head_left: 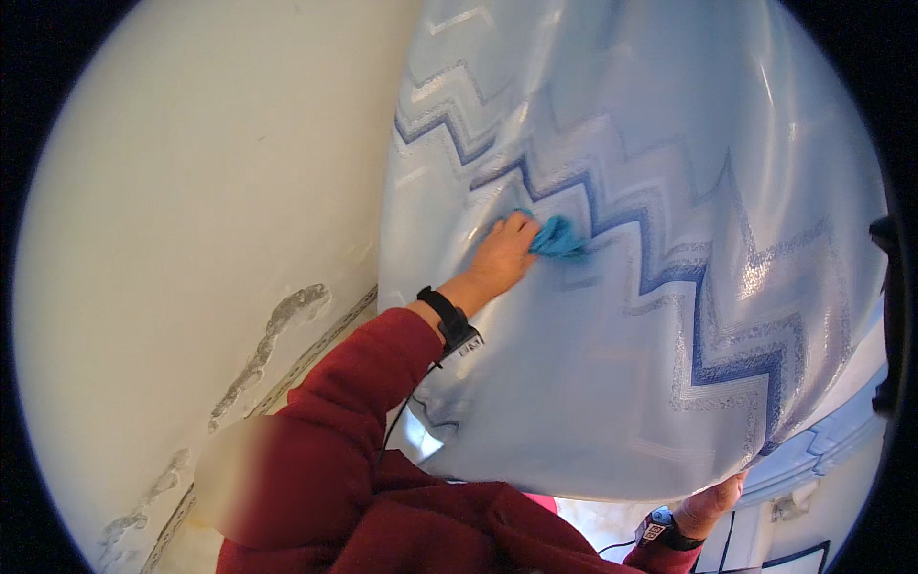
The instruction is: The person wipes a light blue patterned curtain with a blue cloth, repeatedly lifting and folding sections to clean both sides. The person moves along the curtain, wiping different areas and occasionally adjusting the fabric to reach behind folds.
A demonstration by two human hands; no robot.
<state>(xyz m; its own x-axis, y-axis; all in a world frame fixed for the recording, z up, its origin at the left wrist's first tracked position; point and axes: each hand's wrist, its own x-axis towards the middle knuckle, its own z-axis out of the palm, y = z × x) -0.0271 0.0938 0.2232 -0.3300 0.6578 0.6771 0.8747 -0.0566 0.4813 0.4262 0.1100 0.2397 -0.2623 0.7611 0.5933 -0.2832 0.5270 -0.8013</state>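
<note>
A glossy light blue shower curtain point(574, 383) with zigzag stripes in blue and silvery grey spreads across the middle and right. My left hand point(507, 251) is closed on a crumpled teal cloth point(557, 239), which lies against the curtain's surface by a dark blue zigzag. Down at the lower right, my right hand point(712, 499) grips the curtain's bottom edge, and its fingertips are partly hidden behind the sheet. Each wrist wears a black strap with a small device and a thin cable. Dark red sleeves cover both arms.
On the left rises a cream wall point(210, 191) with patches of peeling plaster point(273, 340). A perforated strip point(311, 359) runs along its lower edge. Another blue patterned fold point(818, 450) shows at the lower right, above a white surface with dark lines point(779, 555).
</note>
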